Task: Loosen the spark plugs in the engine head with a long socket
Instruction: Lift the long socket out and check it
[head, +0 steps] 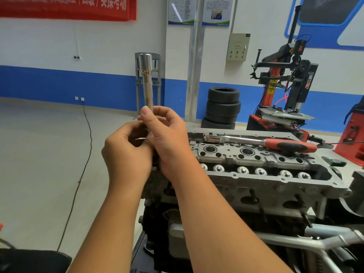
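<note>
Grey cast metal makes up the engine head (262,174), which sits with its top face up and its round plug wells open to the ceiling; that placing suits a tool lowered straight down from above, in my judgement. Across its far edge lies a ratchet (260,142) with a red and black grip, chrome head toward the person's left, grip toward the right; it rests flat on the casting and no hand touches it; it appears parked within reach for fitting later.

Both hands are raised together in front of the head's left end; the right hand (167,138) is clamped round the lower part of the long socket (147,83), thumb up along the shaft; the left hand (126,150) is curled close against it from below; whether it grips the socket's bottom end or some other small piece cannot be told.

The socket stands nearly upright, long axis vertical, its wider end topmost; the lower end is hidden in the fingers; it is held clear of the engine, well short of any well.
</note>
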`<state>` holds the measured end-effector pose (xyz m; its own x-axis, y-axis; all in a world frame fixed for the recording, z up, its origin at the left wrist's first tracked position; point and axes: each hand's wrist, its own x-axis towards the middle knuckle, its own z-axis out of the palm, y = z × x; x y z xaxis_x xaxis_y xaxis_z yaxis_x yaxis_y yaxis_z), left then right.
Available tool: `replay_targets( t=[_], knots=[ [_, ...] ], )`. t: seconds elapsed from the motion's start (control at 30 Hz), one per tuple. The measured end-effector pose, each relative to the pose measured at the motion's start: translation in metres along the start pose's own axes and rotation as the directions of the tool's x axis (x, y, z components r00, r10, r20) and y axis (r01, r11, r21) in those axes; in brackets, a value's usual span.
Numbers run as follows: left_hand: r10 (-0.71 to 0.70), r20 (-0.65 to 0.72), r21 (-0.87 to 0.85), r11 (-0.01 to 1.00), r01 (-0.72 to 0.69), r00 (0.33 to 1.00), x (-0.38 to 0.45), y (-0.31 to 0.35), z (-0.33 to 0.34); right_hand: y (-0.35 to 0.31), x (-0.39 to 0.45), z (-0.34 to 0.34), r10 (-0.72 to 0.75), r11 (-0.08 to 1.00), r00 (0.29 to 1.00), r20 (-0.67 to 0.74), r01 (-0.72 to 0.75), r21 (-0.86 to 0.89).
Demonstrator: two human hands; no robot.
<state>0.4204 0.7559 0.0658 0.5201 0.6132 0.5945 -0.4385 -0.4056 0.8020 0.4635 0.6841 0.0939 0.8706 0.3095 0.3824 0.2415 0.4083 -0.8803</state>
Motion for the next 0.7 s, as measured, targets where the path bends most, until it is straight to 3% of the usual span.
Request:
replay_targets(
  t=[0.27, 0.43, 0.7],
  knots=[
    [0.013, 0.053, -0.028, 1.000, -0.011, 0.999, -0.0025, 0.0037, -0.0004, 0.0020, 0.0012, -0.0009, 0.025, 0.998, 0.994, -0.105, -0.031, -0.057],
    [0.010, 0.099, -0.039, 0.999, -0.007, 0.995, -0.0004, 0.0021, 0.0011, 0.0009, 0.0011, -0.0003, 0.031, 0.996, 0.997, -0.076, -0.038, -0.082],
    [-0.027, 0.031, -0.059, 0.998, 0.029, 0.999, 0.0016, -0.0024, -0.0013, -0.0002, -0.0010, 0.0013, 0.049, 0.997, 0.998, -0.040, -0.051, -0.053]
  ],
)
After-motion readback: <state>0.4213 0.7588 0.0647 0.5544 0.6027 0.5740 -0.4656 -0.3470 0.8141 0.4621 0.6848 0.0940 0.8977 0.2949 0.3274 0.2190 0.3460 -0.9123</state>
